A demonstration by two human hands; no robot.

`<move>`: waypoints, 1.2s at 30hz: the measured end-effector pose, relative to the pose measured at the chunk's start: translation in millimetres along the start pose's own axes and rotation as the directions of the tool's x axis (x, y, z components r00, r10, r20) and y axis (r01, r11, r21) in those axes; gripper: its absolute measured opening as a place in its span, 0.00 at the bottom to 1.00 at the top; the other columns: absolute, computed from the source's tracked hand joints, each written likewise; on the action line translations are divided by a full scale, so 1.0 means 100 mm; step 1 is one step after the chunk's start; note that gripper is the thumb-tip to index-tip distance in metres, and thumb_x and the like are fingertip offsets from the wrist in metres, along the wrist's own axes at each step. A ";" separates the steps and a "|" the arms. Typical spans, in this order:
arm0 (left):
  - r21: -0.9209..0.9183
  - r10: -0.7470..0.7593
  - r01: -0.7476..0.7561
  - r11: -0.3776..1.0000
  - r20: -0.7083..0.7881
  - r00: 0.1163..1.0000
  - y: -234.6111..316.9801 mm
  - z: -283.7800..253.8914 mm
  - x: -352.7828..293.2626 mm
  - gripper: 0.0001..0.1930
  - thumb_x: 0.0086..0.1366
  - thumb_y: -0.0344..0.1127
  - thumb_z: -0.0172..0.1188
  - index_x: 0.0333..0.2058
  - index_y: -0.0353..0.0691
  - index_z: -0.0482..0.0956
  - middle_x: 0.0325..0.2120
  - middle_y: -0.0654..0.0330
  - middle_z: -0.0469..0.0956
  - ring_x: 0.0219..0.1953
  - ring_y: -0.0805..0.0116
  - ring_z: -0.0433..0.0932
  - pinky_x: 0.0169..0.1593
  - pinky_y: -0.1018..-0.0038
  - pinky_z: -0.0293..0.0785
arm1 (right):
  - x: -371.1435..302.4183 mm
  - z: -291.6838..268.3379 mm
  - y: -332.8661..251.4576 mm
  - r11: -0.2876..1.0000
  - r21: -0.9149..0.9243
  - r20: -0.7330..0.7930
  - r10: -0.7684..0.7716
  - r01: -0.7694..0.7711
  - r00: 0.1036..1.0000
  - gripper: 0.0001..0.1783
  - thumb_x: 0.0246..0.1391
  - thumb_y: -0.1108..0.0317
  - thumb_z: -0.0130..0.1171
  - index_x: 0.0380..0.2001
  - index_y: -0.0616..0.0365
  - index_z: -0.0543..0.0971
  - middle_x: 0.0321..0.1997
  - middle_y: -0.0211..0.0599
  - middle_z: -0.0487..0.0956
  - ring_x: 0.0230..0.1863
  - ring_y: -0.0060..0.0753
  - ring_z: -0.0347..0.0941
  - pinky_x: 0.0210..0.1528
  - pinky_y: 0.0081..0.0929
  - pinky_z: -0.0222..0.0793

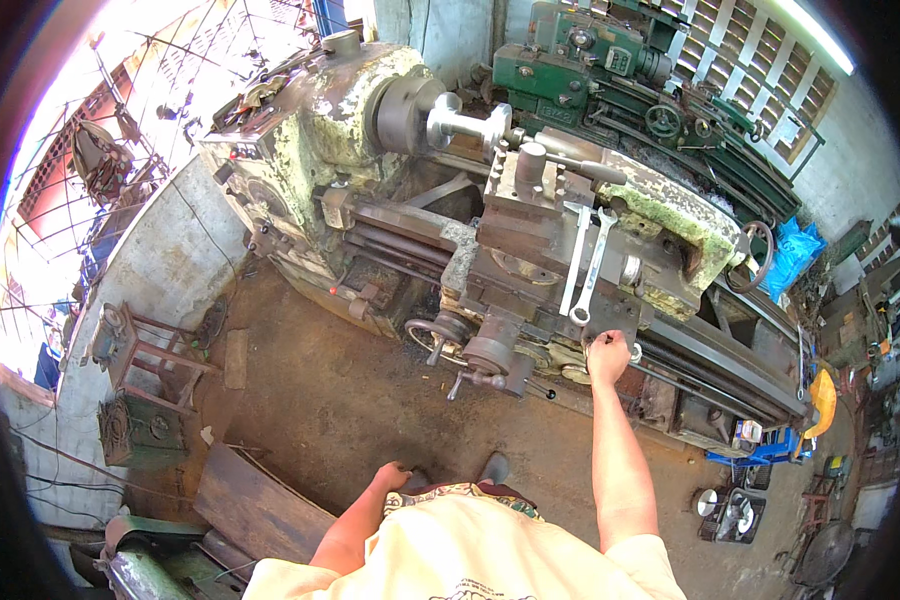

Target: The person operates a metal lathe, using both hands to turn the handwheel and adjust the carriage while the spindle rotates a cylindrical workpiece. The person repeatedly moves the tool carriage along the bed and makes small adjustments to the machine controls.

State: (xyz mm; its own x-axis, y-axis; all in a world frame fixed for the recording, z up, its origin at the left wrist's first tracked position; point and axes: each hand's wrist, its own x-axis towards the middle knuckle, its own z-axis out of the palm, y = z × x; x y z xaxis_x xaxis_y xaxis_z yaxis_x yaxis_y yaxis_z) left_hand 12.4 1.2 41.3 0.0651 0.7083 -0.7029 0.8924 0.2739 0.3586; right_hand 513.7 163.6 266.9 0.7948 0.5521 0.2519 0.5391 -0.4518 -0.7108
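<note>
Before me stands a worn lathe (350, 140) with flaking pale paint. Its chuck (407, 115) carries a shiny flanged metal part (467, 125). My right hand (608, 357) reaches to the front right of the lathe's carriage (530, 265), fingers curled closed. What they grip is hidden; a small silvery ring shows just beside them. Just beyond that hand, a combination spanner (594, 265) and another long flat steel tool (575, 262) lie side by side on the carriage. Low at my left side hangs my left hand (394, 476), loosely closed, with nothing visible in it.
A green lathe (600, 75) stands behind the worn one. Crank handles (470, 380) jut toward me from the carriage. At left are a wooden stool (160, 355) and a metal box (142, 432); a dark board (260, 505) lies behind-left. A black crate (735, 515) sits on the floor at right.
</note>
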 end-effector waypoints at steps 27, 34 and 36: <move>-0.314 -0.263 0.269 0.911 0.060 0.963 -0.57 0.20 -0.59 0.30 0.54 0.49 0.66 0.51 0.32 0.78 0.48 0.43 0.79 0.53 0.49 0.77 0.57 0.63 0.72 | -0.10 -0.08 -0.11 0.984 -0.151 0.058 -0.090 0.098 0.994 0.09 0.52 0.63 0.57 0.30 0.56 0.81 0.29 0.54 0.81 0.36 0.61 0.79 0.39 0.51 0.73; -0.348 0.078 -0.191 0.918 -0.314 0.946 1.04 -0.84 -0.80 0.22 0.61 0.42 0.63 0.49 0.33 0.78 0.44 0.45 0.81 0.49 0.51 0.80 0.54 0.63 0.74 | -0.07 -0.05 -0.03 0.991 -0.103 0.081 -0.080 0.088 0.994 0.10 0.51 0.63 0.59 0.30 0.57 0.81 0.30 0.52 0.82 0.36 0.60 0.79 0.39 0.49 0.73; -0.394 0.147 -0.294 0.871 -0.362 0.921 1.47 -1.10 -0.90 0.21 0.61 0.40 0.63 0.49 0.33 0.78 0.43 0.45 0.82 0.49 0.52 0.81 0.53 0.63 0.75 | -0.06 -0.05 -0.03 0.994 -0.081 0.095 -0.060 0.068 0.994 0.10 0.51 0.63 0.59 0.31 0.57 0.82 0.30 0.52 0.82 0.35 0.59 0.79 0.39 0.48 0.73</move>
State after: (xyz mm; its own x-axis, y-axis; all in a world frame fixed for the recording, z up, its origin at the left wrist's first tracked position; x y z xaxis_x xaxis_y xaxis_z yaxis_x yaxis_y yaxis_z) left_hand 88.1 49.7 224.7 0.0297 0.9278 -0.3720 0.5823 0.2864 0.7609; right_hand 508.5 158.2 270.9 0.7308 0.6423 0.2310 0.6128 -0.4683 -0.6366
